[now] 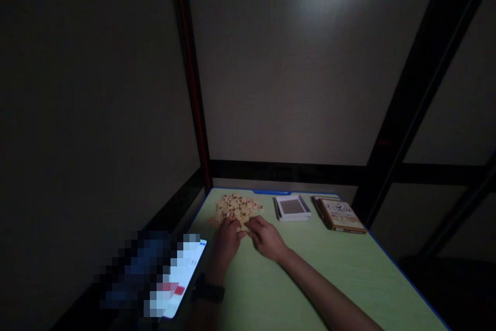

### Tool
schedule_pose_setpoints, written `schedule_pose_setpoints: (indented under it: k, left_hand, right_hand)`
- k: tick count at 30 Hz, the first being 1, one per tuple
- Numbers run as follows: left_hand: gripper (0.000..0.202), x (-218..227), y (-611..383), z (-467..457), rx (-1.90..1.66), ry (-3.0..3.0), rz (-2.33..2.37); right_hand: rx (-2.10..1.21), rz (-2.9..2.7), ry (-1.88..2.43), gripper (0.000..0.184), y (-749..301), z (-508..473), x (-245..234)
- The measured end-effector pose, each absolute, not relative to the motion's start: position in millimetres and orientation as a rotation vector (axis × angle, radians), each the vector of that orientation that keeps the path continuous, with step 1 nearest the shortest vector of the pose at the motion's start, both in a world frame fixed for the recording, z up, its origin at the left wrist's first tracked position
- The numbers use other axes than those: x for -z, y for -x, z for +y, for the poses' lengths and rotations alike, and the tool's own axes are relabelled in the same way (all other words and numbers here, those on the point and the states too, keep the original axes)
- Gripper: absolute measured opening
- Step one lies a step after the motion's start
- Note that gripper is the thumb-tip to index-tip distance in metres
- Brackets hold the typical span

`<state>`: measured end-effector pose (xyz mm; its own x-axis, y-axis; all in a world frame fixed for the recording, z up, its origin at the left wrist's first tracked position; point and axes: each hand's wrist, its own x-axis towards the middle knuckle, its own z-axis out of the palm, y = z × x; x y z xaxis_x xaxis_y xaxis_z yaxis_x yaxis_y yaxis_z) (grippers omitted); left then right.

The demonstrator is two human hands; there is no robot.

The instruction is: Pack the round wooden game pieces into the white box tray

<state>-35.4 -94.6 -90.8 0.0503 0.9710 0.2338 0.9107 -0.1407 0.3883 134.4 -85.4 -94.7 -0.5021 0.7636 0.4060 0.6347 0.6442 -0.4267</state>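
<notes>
A heap of round, pale wooden pieces [237, 206] is lying just beyond the fingertips of both hands, a little below the centre of the frame, its near edge meeting them. Several pieces are showing red or dark markings on their faces. The left hand [229, 235] is resting at the lower edge of the heap, its fingers bent over the nearest pieces; whether it is gripping any, I cannot tell. The right hand [268, 238] is lying just beside it, partly curled, with its fingertips pointing left at the heap's near side; the view is too dim to tell whether a piece is sitting between them. To the right of the heap, a shallow white box [295, 217] is standing open, showing a grey-brown panel inside its rim. Farther right, a printed box [343, 215] is lying closed on the green tabletop [349, 269], overlapping another flat dark item. At lower left, a phone [186, 274] is glowing beside the left forearm, which is wearing a dark watch [209, 289]
</notes>
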Motion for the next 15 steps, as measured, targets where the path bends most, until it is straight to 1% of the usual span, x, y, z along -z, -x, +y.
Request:
schedule_pose_setpoints:
  k: [3, 7, 12, 15]
  left_hand:
    - [0.018, 95, 43, -88, -0.707, -2.138, 1.893]
    - [0.025, 90, 43, -89, -0.666, -2.117, 1.918]
    - [0.026, 82, 37, -94, -0.585, -2.142, 1.967]
    - [0.023, 80, 33, -94, -0.582, -2.176, 1.989]
  right_hand:
    - [-0.257, -2.346, 1.158, 0.029, -127, -85, 95]
    - [-0.198, -2.375, 1.256, 0.023, -121, -86, 93]
    - [-0.18, -2.354, 1.304, 0.021, -117, -85, 92]
    - [-0.129, -2.355, 1.327, 0.02, -120, -88, 91]
